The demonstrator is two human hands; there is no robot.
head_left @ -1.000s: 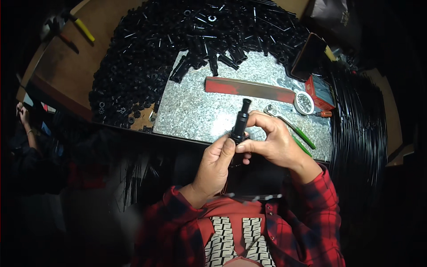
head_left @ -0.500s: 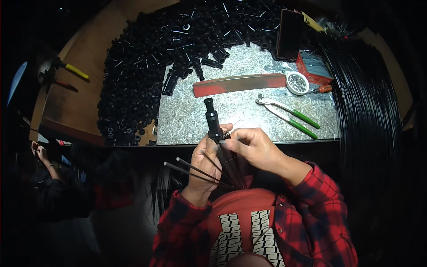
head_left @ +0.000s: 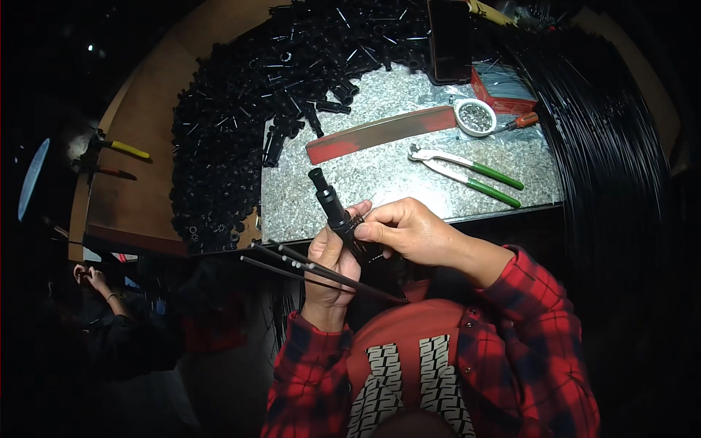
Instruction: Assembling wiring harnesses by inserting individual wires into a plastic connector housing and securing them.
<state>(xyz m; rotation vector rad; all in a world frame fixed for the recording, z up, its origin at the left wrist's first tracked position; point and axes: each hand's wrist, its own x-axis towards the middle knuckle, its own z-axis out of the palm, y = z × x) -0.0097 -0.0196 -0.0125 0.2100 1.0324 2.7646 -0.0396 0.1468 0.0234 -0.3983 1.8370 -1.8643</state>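
My left hand (head_left: 327, 281) is closed around a black stepped tube that looks like an umbrella runner (head_left: 332, 203), held tilted in front of the bench edge. Thin black rods (head_left: 315, 269), which look like umbrella ribs, run from near my chest across my left palm, their tips pointing left. The thumb and forefinger of my right hand (head_left: 409, 232) pinch at the toothed lower collar of the runner. What sits between these fingertips is too small to make out. A fine wire seems to rise beside them.
Beyond my hands lie green-handled pincers (head_left: 467, 175), a red-sided curved bar (head_left: 380, 133), a white cup (head_left: 475, 117) of small metal bits and an orange-handled screwdriver (head_left: 522, 123). Black tubes (head_left: 241, 131) heap up left; long black rods (head_left: 606, 131) hang right. Another person's hands (head_left: 89, 276) show far left.
My view has shifted somewhat. The runner leans further left, and the rods across my left palm have shifted, with more tips showing. My right fingers stay at the collar.
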